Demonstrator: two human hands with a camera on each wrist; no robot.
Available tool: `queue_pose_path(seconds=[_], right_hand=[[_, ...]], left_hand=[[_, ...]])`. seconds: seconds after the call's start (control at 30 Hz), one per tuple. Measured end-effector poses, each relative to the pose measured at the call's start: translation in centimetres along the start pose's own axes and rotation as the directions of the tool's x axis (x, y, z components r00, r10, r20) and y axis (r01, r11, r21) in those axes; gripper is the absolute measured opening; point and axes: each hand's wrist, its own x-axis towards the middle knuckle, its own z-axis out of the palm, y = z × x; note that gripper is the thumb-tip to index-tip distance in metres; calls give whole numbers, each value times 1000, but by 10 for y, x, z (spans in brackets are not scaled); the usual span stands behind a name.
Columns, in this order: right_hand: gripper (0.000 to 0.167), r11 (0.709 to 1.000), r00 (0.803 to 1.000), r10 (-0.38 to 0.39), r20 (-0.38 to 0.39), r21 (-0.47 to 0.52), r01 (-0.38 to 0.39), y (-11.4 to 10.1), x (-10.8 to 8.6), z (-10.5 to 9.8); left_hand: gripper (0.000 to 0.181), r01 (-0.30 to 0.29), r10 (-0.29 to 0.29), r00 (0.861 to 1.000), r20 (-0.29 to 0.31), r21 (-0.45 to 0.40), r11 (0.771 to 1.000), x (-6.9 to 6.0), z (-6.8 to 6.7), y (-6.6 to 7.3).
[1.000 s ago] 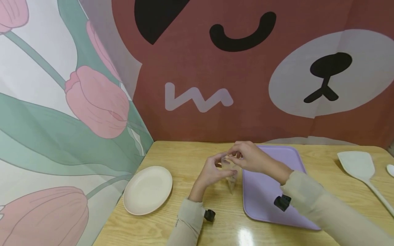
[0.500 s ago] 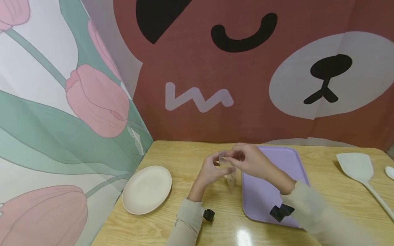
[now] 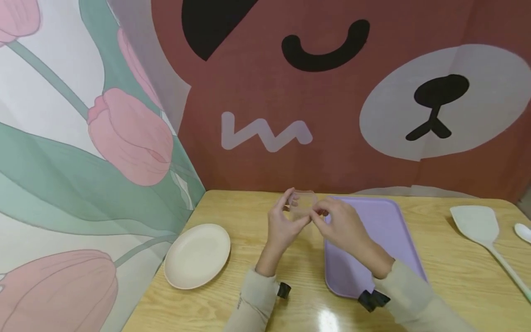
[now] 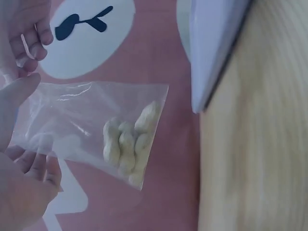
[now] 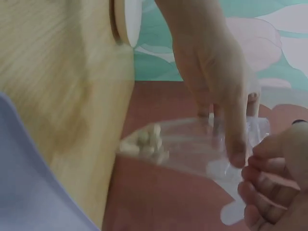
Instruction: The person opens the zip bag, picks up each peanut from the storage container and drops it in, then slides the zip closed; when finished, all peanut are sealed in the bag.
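A clear plastic bag (image 3: 302, 200) with several unshelled peanuts (image 4: 127, 144) at its bottom hangs above the table. My left hand (image 3: 283, 226) grips the bag's upper part, the thumb on the near side and the fingers on the far side. With thumb and fingertips my right hand (image 3: 338, 223) pinches the right edge of the bag's mouth, close to my left thumb. In the right wrist view the peanuts (image 5: 147, 143) lie bunched at the low end, while the left hand (image 5: 216, 72) spans the top beside the right hand (image 5: 284, 178).
A cream plate (image 3: 197, 256) sits at the left of the wooden table (image 3: 298, 295). Right of the hands lies a purple tray (image 3: 375, 212), partly under the right forearm. Farther right are a white spatula (image 3: 477, 223) and a white spoon-like end (image 3: 523, 232). A printed cloth (image 3: 257, 166) hangs behind.
The bag's mouth has spread wider between the hands. My left fingers have risen and straightened somewhat, and my right hand has shifted slightly down to the bag's right edge.
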Motion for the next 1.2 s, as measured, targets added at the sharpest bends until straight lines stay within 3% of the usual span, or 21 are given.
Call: queue_pose_path(seconds=[0.13,0.27,0.33,0.5,0.6,0.77,0.93,1.07,1.2], right_hand=[[14,995,996,-44,-81,85,51,2,-1,-8],[19,983,989,-23,-144,175,49,5,-6,-13],[23,975,985,-13,-173,215,51,6,-9,-15],[32,956,969,39,-242,292,34,5,-14,-29],[34,954,971,48,-236,299,26,5,-17,-41],[35,953,978,-5,-209,294,68,12,-22,-58],[25,927,980,92,-175,376,-20,12,-22,-63],[32,938,992,123,-14,328,-112,2,-13,-64],[14,952,991,47,123,294,-81,-5,-3,-62]], left_hand=[[75,43,-47,997,-62,-69,997,2,-1,10],[71,121,-128,992,-19,-204,971,2,-2,13],[65,154,-152,988,29,-296,943,3,-4,13],[33,186,-157,983,100,-532,826,4,-10,18],[17,146,-120,989,84,-587,796,6,-11,23],[20,69,-48,997,53,-559,826,8,-10,34],[14,36,-15,999,45,-517,855,7,-10,46],[8,-25,60,996,61,-464,886,7,-11,49],[6,-65,118,989,91,-449,891,8,-10,50]])
